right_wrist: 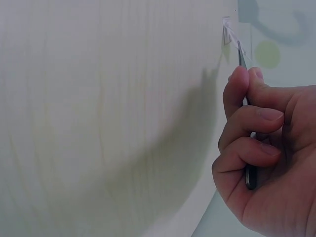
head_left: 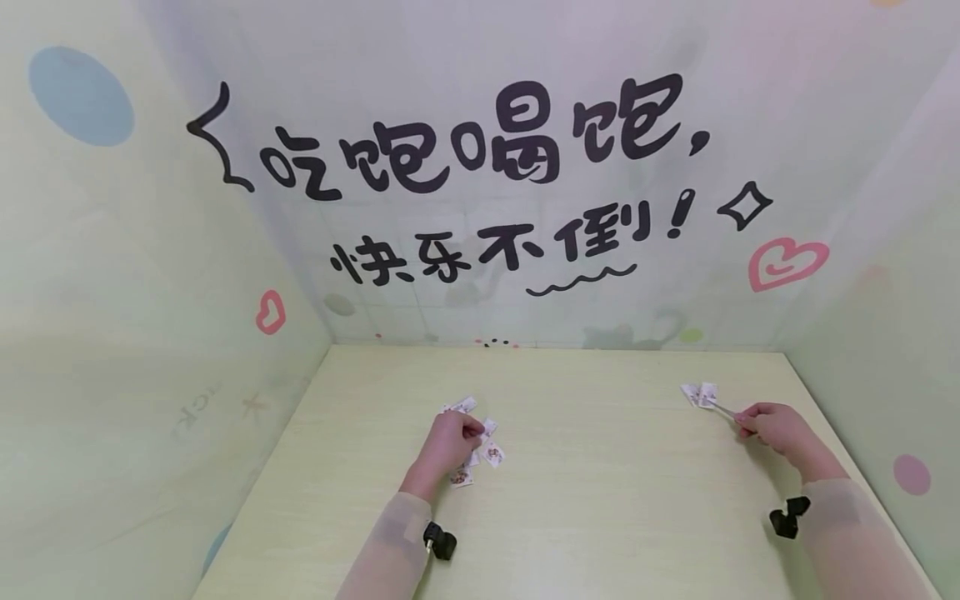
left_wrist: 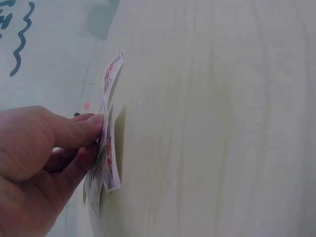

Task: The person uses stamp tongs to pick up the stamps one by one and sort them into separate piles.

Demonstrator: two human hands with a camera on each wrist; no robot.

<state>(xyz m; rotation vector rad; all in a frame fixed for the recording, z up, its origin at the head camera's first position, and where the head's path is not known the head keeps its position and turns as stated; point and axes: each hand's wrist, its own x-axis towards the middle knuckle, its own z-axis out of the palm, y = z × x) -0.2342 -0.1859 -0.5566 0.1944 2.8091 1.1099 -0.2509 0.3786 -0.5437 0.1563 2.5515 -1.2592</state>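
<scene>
My left hand is at the middle left of the table, its thumb and fingers pinching several small white paper cards with printed colored pictures. They fan out around the fingertips, one card to the right and another below. Over at the far right, my right hand grips slim metal tweezers, whose end shows below the curled fingers. The tweezer tips point at a pair of small printed cards, overlapping one of them. In the right wrist view a small card shows close by the tips.
The pale wooden table is bordered by a back wall with large black lettering and by side walls left and right. Black wrist cameras are strapped to both sleeves. The right forearm lies close to the right wall.
</scene>
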